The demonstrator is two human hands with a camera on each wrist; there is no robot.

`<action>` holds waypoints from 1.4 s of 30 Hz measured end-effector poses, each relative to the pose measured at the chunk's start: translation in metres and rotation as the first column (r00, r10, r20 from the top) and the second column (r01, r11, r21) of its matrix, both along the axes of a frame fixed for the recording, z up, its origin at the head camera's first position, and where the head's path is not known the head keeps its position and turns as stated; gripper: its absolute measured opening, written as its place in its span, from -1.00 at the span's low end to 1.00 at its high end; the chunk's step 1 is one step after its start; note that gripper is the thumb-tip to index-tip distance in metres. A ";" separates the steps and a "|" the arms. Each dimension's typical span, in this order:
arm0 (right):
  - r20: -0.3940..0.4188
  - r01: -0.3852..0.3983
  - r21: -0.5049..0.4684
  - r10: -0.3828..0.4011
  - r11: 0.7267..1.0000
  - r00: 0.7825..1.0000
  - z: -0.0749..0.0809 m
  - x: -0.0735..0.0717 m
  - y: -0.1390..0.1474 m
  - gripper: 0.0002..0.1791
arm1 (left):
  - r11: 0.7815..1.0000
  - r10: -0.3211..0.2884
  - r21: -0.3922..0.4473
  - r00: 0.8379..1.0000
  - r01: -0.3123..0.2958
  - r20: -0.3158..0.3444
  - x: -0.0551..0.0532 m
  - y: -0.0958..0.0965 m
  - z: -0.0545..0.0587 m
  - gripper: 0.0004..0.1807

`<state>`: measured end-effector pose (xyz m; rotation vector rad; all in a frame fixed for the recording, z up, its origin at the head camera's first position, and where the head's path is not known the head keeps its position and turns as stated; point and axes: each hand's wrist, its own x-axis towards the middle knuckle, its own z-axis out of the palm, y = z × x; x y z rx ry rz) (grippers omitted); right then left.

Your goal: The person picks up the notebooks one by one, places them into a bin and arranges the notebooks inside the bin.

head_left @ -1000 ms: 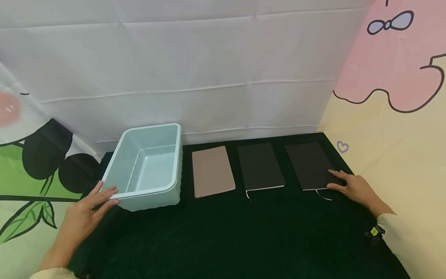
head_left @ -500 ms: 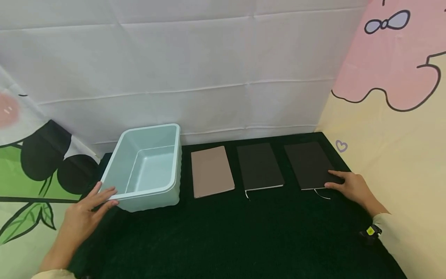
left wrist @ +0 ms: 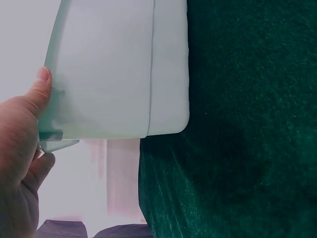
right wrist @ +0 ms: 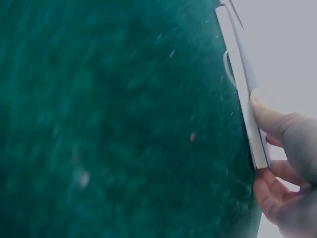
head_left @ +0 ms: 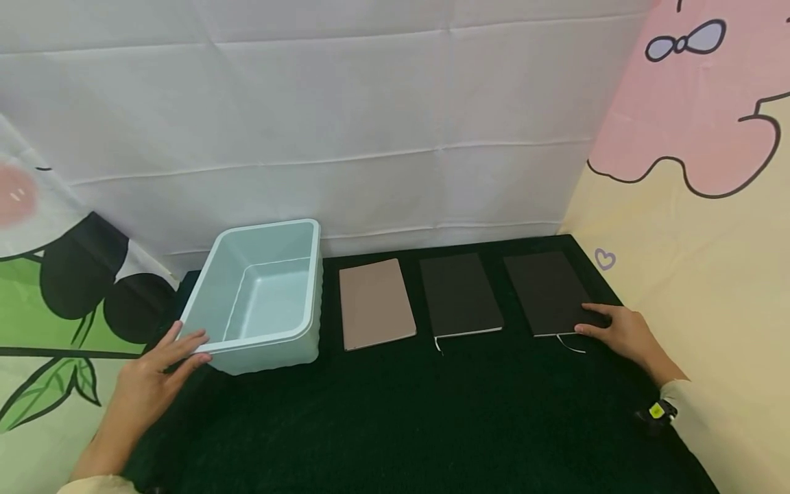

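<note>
On the left of the table, a pale blue-green plastic tub [head_left: 265, 351] stands upright with nothing in it. My left hand [head_left: 151, 377] holds its near left corner by the rim, the thumb on the front side. In the left wrist view, the thumb [left wrist: 43, 77] lies against the tub's wall [left wrist: 104, 69]. At the far right lies a black notebook [head_left: 548, 291], flat and closed, a white ribbon hanging from its near edge. My right hand [head_left: 626, 333] grips its near right corner; in the right wrist view, the thumb [right wrist: 262, 111] is on the cover and other fingers curl at the corner.
Between the tub and that notebook lie a pinkish-beige notebook [head_left: 378, 305] and another black notebook [head_left: 461, 295] with a ribbon. All rest on a dark green cloth [head_left: 395, 418]. A white fabric backdrop [head_left: 382, 123] stands behind, and printed cloths hang at both sides.
The head view shifts very slightly. Both hands keep their places at the tub and the right-hand black notebook; nothing else visibly moves.
</note>
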<state>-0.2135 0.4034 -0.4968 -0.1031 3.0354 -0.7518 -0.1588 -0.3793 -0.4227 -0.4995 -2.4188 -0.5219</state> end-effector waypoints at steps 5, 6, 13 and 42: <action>0.018 0.039 -0.031 -0.039 0.999 0.999 0.004 0.001 -0.004 -0.21 | 1.000 -0.002 0.011 1.000 0.002 -0.002 0.000 0.002 0.001 -0.45; 0.022 0.047 -0.040 -0.047 0.998 0.999 0.005 0.001 -0.005 -0.22 | 1.000 -0.002 0.015 1.000 0.002 -0.002 0.000 0.002 0.001 -0.45; 0.054 0.108 -0.096 -0.104 0.989 0.993 0.008 0.000 -0.010 -0.25 | 0.999 0.019 0.026 1.000 -0.020 0.025 0.001 0.003 0.000 -0.49; 0.245 0.137 -0.223 -0.081 0.965 0.966 0.034 -0.013 -0.009 -0.26 | 0.999 0.040 0.008 0.998 -0.041 0.049 0.001 0.001 -0.001 -0.49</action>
